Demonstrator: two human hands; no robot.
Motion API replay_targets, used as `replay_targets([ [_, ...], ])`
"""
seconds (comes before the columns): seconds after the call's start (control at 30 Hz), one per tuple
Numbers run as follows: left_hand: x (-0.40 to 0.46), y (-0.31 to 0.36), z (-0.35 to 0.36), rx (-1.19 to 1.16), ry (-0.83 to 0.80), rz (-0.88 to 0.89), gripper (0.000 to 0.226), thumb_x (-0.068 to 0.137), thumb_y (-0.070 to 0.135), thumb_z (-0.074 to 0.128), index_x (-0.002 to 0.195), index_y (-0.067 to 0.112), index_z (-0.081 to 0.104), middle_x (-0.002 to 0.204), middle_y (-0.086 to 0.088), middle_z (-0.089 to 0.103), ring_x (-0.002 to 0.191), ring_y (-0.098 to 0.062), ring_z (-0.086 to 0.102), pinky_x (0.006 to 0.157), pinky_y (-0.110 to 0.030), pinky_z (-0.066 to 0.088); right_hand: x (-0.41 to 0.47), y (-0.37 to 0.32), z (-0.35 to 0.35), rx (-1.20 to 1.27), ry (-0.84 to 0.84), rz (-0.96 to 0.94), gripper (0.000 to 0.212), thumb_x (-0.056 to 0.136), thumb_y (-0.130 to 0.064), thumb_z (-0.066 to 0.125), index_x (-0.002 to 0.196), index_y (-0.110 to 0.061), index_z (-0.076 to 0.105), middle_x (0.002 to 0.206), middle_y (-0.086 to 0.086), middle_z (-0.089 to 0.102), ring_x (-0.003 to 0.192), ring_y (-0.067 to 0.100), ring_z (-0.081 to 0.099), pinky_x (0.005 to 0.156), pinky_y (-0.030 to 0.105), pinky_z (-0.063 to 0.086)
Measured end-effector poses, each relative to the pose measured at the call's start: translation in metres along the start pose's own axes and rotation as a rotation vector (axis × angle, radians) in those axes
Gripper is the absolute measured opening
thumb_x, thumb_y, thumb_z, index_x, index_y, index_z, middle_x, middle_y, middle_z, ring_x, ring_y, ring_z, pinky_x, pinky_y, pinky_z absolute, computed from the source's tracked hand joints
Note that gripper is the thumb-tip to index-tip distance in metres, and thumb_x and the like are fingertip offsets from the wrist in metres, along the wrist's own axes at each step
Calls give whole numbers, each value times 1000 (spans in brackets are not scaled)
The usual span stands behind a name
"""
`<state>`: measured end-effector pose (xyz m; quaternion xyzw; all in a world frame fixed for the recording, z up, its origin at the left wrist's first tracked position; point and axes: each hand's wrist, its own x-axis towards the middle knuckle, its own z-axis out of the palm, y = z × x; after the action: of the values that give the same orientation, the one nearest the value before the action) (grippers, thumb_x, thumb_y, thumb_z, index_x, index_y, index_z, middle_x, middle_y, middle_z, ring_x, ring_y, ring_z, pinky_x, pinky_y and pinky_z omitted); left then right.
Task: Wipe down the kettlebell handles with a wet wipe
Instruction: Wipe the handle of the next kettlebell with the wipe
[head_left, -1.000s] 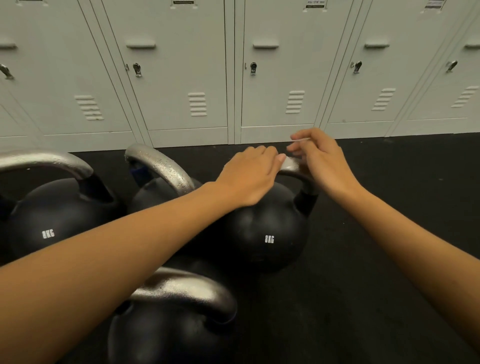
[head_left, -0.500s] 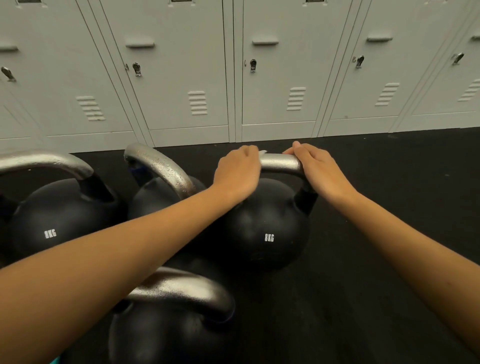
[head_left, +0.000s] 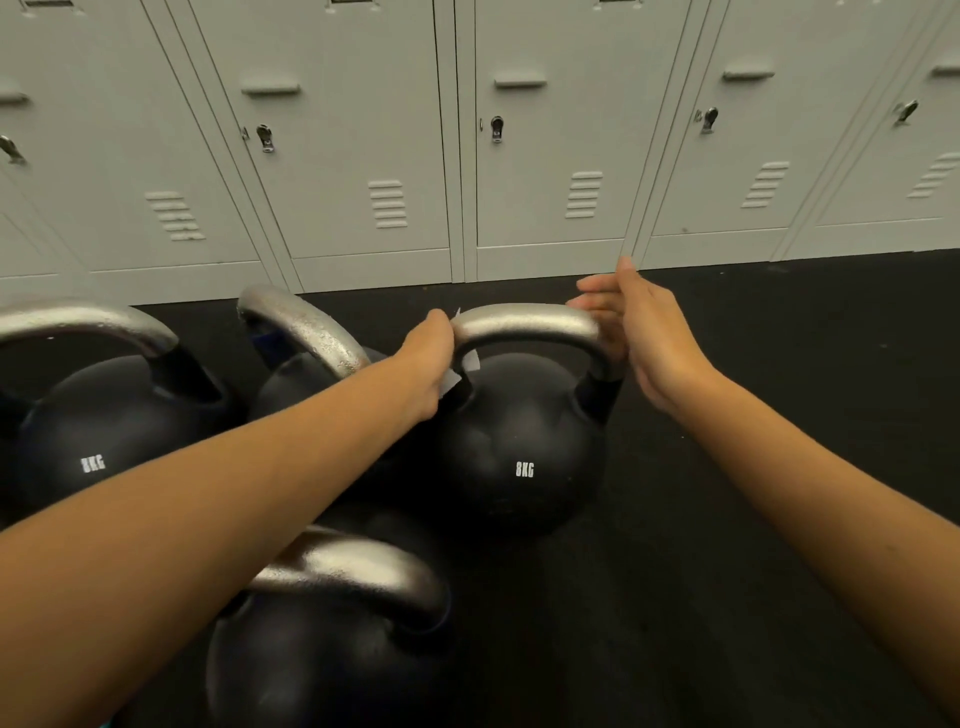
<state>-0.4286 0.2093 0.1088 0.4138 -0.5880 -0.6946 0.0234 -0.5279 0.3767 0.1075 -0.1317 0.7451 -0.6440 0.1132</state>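
8 kg kettlebell handle (head_left: 524, 325) on floor, bar running left to right | wet wipe (head_left: 464, 364) at its left bend, clamped in left hand (head_left: 428, 358) | right hand (head_left: 644, 332) at right bend, fingers (head_left: 589, 291) apart, holding nothing

Grey lockers (head_left: 332, 130), black rubber floor (head_left: 779, 519)

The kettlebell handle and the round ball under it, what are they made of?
The handle looks like bare metal, probably steel: silvery grey with a dull shine. The ball looks like metal under a matte black coating, possibly paint or rubber; it barely shines and carries white "8KG" lettering. The coating type cannot be told for sure.
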Motion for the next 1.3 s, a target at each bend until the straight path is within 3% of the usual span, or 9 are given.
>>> replay_targets([
  [0.1,-5,5,14,338,139,277,43,100,30,24,119,4,54,107,-14,57,99,-30,53,91,-37,41,3,0,-15,76,96,5,49,107,-41,26,96,-15,67,91,4,73,86,14,68,75,25,51],
  [0.2,-15,3,31,985,269,753,34,101,18,23,111,4,53,116,-16,56,102,-35,48,79,-38,34,4,0,-30,137,160,66,49,107,-41,25,98,-15,65,91,4,72,86,14,68,77,26,54],
  [0.27,-16,0,41,1223,353,972,36,101,22,22,105,8,54,111,-13,59,94,-32,48,76,-38,31,4,1,-37,158,183,91,48,107,-41,25,97,-16,65,91,3,71,86,15,67,78,28,53],
  [0.47,-30,-9,86,1545,359,1239,36,103,31,22,110,13,53,112,-9,59,103,-29,52,87,-40,35,2,5,-51,193,234,108,47,107,-42,26,100,-17,65,88,1,70,80,12,66,77,29,54],
  [0.77,-15,-38,114,2460,189,1521,50,100,35,39,140,4,38,139,-13,43,133,-31,35,113,-47,19,-4,20,-79,197,255,138,46,106,-43,27,103,-17,65,90,2,69,80,13,66,77,29,53],
  [0.93,-11,-31,90,2319,189,1611,45,98,23,33,140,10,39,140,-7,45,137,-26,34,117,-43,17,-4,24,-77,204,244,164,47,106,-43,26,101,-18,65,89,2,69,79,13,65,76,29,53],
  [1.03,-9,-22,71,1875,207,1685,40,90,19,35,125,12,54,119,-5,58,113,-26,53,102,-40,33,-4,25,-70,201,201,170,47,106,-43,26,102,-18,65,85,2,69,77,13,64,76,29,53],
  [1.13,-14,-7,59,1511,136,1471,39,100,30,25,108,10,58,100,-10,60,89,-31,55,82,-42,40,-2,26,-64,202,176,176,48,106,-43,25,100,-18,65,82,2,68,74,12,63,74,28,52],
  [1.3,-22,26,44,1486,44,995,26,103,21,28,83,11,41,92,-13,53,88,-34,51,75,-40,39,-1,27,-58,196,127,177,49,106,-43,25,105,-16,65,80,2,67,70,11,62,71,27,51],
])
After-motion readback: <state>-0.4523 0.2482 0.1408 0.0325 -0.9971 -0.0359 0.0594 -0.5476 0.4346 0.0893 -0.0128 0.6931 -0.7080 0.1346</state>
